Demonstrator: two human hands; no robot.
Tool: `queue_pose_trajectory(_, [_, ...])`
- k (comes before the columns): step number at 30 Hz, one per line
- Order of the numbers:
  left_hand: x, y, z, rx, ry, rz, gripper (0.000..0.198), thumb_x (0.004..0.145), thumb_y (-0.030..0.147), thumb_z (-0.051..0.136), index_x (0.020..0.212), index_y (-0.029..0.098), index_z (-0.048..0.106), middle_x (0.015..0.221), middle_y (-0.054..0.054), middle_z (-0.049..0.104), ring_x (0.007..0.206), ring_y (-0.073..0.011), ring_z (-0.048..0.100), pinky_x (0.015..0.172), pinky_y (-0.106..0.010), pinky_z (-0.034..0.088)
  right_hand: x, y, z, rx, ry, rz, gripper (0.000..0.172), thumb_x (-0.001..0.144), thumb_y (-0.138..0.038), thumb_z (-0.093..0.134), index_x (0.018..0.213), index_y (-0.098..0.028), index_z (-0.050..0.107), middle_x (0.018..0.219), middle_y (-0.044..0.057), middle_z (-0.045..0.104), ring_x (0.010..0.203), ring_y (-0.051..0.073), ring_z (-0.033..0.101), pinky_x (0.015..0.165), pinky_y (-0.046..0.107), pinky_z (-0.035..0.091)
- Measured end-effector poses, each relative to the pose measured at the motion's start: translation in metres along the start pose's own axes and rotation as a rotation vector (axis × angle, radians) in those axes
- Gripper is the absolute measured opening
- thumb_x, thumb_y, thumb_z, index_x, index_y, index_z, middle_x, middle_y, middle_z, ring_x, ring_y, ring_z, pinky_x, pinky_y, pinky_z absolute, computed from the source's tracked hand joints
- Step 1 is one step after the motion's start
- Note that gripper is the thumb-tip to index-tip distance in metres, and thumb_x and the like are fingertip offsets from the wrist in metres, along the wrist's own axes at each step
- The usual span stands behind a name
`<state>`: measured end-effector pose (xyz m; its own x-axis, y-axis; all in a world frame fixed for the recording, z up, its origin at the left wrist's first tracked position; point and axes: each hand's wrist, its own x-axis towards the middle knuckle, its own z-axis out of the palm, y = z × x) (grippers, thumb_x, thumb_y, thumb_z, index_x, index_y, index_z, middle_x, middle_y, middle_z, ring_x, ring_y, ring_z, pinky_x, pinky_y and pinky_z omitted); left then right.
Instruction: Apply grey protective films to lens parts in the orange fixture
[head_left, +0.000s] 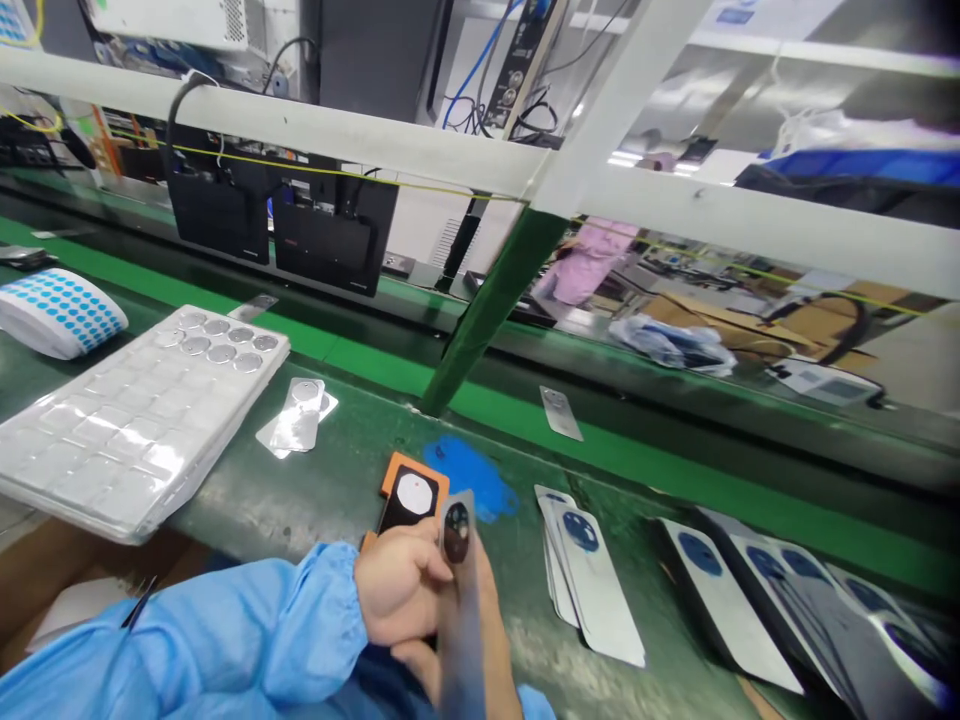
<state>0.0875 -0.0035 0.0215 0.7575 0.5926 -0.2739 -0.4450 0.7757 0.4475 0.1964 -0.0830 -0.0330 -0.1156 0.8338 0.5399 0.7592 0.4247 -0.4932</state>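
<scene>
My left hand [397, 590], in a blue sleeve, is closed on a narrow grey plate [459, 600] that has a dark round opening near its top end. My right hand [491, 650] lies under and beside the same plate, its fingers curled round the lower part. Both hands are at the near edge of the green bench. Just beyond them lies an orange and black fixture [411, 495] with a white round insert, partly hidden by my left hand. A blue patch [472, 480] marks the bench behind the fixture.
A white blister tray [112, 440] with several round discs lies at the left, with a roll of blue dot stickers [64, 312] behind it. Two small plates [298, 415] lie mid-bench. A stack of plates [589, 585] and a row of overlapping plates [787, 600] lie at the right. One plate [561, 412] sits on the conveyor.
</scene>
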Motion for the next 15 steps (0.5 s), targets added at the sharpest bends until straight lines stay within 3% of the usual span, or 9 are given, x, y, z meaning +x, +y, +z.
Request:
queue_pose_trajectory(2, [-0.002, 0.003, -0.004, 0.163, 0.045, -0.034, 0.051, 0.057, 0.009, 0.053, 0.106, 0.016, 0.043, 0.080, -0.001, 0.052, 0.071, -0.0132, 0.053, 0.064, -0.026, 0.038, 0.005, 0.003, -0.003, 0.038, 0.058, 0.053, 0.066, 0.095, -0.035, 0.044, 0.154, -0.019, 0.020, 0.149, 0.015, 0.034, 0.135, 0.031, 0.040, 0.102, 0.049, 0.044])
queue_pose_trajectory(4, [-0.006, 0.013, -0.019, 0.482, 0.142, 0.035, 0.058, 0.065, 0.011, 0.055, 0.121, 0.018, 0.039, 0.085, -0.001, 0.055, 0.075, -0.0137, 0.054, 0.068, -0.027, 0.040, 0.017, 0.013, -0.014, 0.027, 0.095, 0.031, 0.057, 0.095, -0.018, 0.040, 0.150, -0.025, 0.030, 0.144, 0.009, 0.044, 0.132, 0.025, 0.044, 0.105, 0.045, 0.043])
queue_pose_trajectory(6, [-0.012, 0.025, -0.041, 0.886, 0.272, 0.221, 0.056, 0.073, 0.013, 0.054, 0.127, 0.018, 0.039, 0.096, -0.004, 0.058, 0.083, -0.0141, 0.055, 0.077, -0.030, 0.042, 0.032, 0.027, -0.026, -0.059, 0.035, -0.057, 0.056, 0.094, -0.014, 0.040, 0.149, -0.026, 0.034, 0.143, 0.008, 0.045, 0.132, 0.023, 0.044, 0.106, 0.045, 0.041])
queue_pose_trajectory(9, [-0.016, 0.041, -0.076, 1.340, 0.452, 0.543, 0.036, 0.079, 0.013, 0.051, 0.114, 0.017, 0.050, 0.107, -0.006, 0.057, 0.096, -0.0162, 0.054, 0.091, -0.033, 0.040, 0.053, 0.052, -0.030, -0.238, -0.152, -0.201, 0.049, 0.095, -0.016, 0.039, 0.144, -0.021, 0.044, 0.145, 0.010, 0.043, 0.135, 0.025, 0.040, 0.108, 0.048, 0.037])
queue_pose_trajectory(12, [-0.013, 0.045, -0.100, 1.527, 0.508, 0.688, 0.026, 0.079, 0.010, 0.048, 0.104, 0.016, 0.053, 0.104, -0.007, 0.056, 0.101, -0.0184, 0.051, 0.094, -0.035, 0.040, 0.062, 0.070, -0.019, -0.328, -0.293, -0.248, 0.044, 0.092, -0.013, 0.042, 0.133, -0.018, 0.056, 0.141, 0.011, 0.049, 0.131, 0.025, 0.043, 0.107, 0.050, 0.035])
queue_pose_trajectory(15, [-0.007, 0.041, -0.109, 1.604, 0.471, 0.750, 0.022, 0.081, 0.008, 0.046, 0.100, 0.016, 0.053, 0.101, -0.007, 0.055, 0.101, -0.0190, 0.049, 0.093, -0.035, 0.040, 0.060, 0.073, -0.009, -0.321, -0.374, -0.198, 0.046, 0.086, -0.014, 0.049, 0.132, -0.018, 0.058, 0.138, 0.009, 0.051, 0.127, 0.024, 0.047, 0.107, 0.048, 0.035])
